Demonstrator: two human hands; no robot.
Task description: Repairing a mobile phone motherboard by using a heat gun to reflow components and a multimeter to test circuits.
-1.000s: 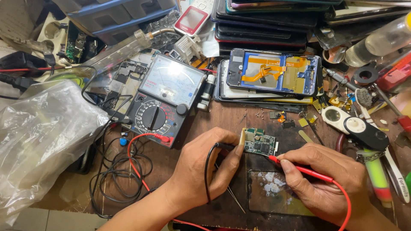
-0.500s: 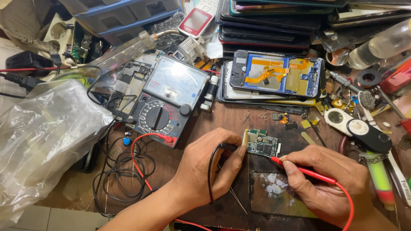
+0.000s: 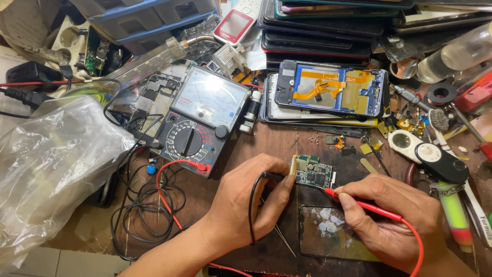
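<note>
- Left hand [image 3: 246,205] lies on the wooden bench [image 3: 266,143] near centre, fingers curled around the black probe [image 3: 271,177]; its black lead loops back over the hand. Grip closed on the probe.
- Black probe tip meets the left edge of the small green circuit board [image 3: 313,173].
- Right hand [image 3: 389,215] sits near right, thumb and fingers pinched on the red probe [image 3: 359,202]; the red lead curves off toward the near right edge.
- Red probe tip touches the near right corner of the circuit board.
- The board lies flat on the bench between the 2 hands, just far of a dark glass panel [image 3: 333,238] carrying white flecks.
- Analog multimeter [image 3: 202,118] sits far left of the hands, tilted, dial pointer upright; a red plug is seated in its near right corner. Needle position too small to read.
- Opened phone [image 3: 330,90], blue frame with orange flex ribbon, lies far of the board on top of a stack of phones [image 3: 318,31].
- Clear plastic bag [image 3: 51,169] occupies the left side; tangled black cables [image 3: 148,210] lie between it and the left forearm.
- Black-and-white loupe [image 3: 428,154] rests right of the board, well apart from it.
</note>
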